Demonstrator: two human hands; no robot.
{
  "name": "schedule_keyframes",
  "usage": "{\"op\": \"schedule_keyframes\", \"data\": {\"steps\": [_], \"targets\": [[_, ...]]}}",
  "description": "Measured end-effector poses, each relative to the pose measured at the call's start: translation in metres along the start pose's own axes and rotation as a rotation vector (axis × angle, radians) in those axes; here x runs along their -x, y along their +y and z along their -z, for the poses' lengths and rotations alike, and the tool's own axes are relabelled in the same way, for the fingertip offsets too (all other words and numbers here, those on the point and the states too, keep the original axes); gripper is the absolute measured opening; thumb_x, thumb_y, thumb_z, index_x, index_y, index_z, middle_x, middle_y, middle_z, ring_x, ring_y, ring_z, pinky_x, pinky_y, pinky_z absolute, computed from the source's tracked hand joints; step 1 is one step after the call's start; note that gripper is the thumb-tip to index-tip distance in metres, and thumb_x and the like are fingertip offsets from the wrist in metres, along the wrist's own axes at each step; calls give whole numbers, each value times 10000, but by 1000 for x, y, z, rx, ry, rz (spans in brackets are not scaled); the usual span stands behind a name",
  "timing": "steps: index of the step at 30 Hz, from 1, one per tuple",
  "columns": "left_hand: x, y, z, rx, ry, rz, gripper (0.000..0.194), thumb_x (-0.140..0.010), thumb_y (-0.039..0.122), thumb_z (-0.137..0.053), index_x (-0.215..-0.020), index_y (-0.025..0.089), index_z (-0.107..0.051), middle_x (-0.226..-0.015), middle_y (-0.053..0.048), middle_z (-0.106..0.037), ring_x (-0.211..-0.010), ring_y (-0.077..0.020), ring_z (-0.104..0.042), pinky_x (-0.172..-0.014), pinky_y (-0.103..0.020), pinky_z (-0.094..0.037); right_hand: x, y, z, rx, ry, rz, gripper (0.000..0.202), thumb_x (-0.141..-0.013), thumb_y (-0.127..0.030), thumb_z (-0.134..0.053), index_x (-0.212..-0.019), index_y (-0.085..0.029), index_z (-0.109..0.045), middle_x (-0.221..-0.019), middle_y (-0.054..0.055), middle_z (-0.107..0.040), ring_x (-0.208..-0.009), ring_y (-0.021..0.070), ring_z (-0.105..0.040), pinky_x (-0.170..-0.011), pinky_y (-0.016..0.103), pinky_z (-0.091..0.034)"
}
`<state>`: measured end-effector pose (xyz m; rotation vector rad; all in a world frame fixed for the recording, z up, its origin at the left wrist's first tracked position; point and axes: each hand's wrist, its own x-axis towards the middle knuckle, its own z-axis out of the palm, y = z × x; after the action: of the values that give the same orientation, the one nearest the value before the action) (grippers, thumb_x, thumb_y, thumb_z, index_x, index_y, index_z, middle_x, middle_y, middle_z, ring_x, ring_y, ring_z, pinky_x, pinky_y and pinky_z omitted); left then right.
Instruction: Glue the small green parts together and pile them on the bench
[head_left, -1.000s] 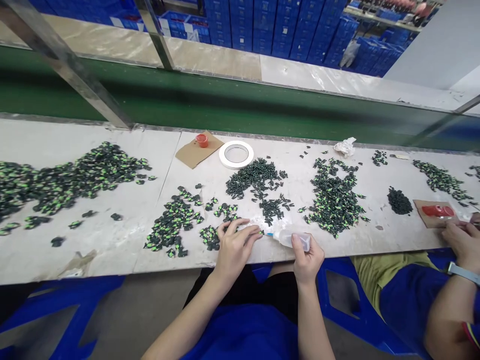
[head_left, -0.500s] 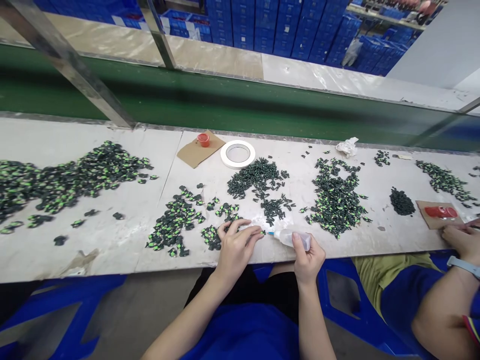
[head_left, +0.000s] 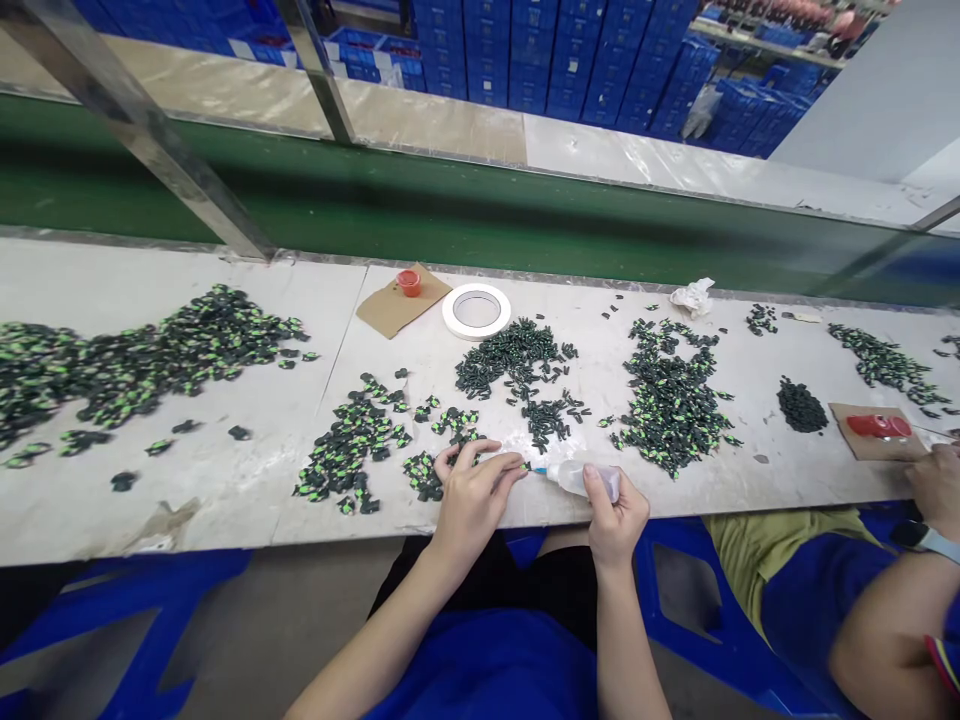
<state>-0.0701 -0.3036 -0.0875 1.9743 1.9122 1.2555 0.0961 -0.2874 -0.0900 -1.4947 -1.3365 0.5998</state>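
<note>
My left hand (head_left: 474, 490) pinches a small black-and-green part (head_left: 526, 466) between thumb and fingertips, just above the white table (head_left: 465, 515). From the right, my right hand (head_left: 616, 515) grips a clear squeeze bottle (head_left: 577, 477), lying nearly level. Its blue tip points left and meets or nearly meets the small part. Beside my left hand lies a small pile of black-and-green parts (head_left: 424, 476), with a larger pile (head_left: 345, 440) to its left. Plain dark pieces (head_left: 517, 355) are heaped beyond my hands.
A white tape roll (head_left: 476, 311) and a red cup (head_left: 409, 282) on cardboard (head_left: 390, 308) lie toward the back. More part piles (head_left: 671, 400) spread right and left (head_left: 180, 350). A co-worker's hand (head_left: 937, 490) is at the far right, near red containers (head_left: 877, 426).
The co-worker's hand at the far right has shifted and turned, so a dark watch face shows. My own hands, the bottle and the small part look almost unmoved.
</note>
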Motion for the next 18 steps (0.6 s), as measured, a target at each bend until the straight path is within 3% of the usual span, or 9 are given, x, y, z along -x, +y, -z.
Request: {"op": "schedule_keyframes", "data": {"steps": [5,8,13,18], "targets": [[0,-2,-1,11,-12,21,67,-843,196,-646,-803,241,-675,-776,20,-767,-872,-223,-660,-904,-420,-248,-2,0,1,-27,5,-22,424,-784,-433,-640,-507,-184,-438,-463,-73,-345,-445,75,-337,-441,218,-288],[1,-3,-2,22,-22,34,49,-839,204,-648,-833,244,-675,-761,13,-765,-898,-231,-655,-897,-417,-263,-4,1,3,-137,96,-61,348,-777,-444,-641,-594,-170,-531,-516,-40,-480,-492,106,-452,-470,225,-372],[2,-5,-3,40,-49,34,67,-834,216,-646,-876,258,-675,-806,-11,-766,-969,-265,-628,-905,-444,-273,-11,3,5,-316,177,-125,346,-678,-388,-748,-871,-169,-562,-831,57,-662,-746,200,-655,-685,333,-530],[-13,-6,3,31,-80,28,83,-839,217,-638,-888,263,-685,-893,-20,-761,-1015,-290,-587,-883,-456,-285,-21,5,-2,-290,123,-157,491,-579,-321,-812,-921,-206,-480,-877,68,-692,-850,217,-684,-828,396,-531]]}}
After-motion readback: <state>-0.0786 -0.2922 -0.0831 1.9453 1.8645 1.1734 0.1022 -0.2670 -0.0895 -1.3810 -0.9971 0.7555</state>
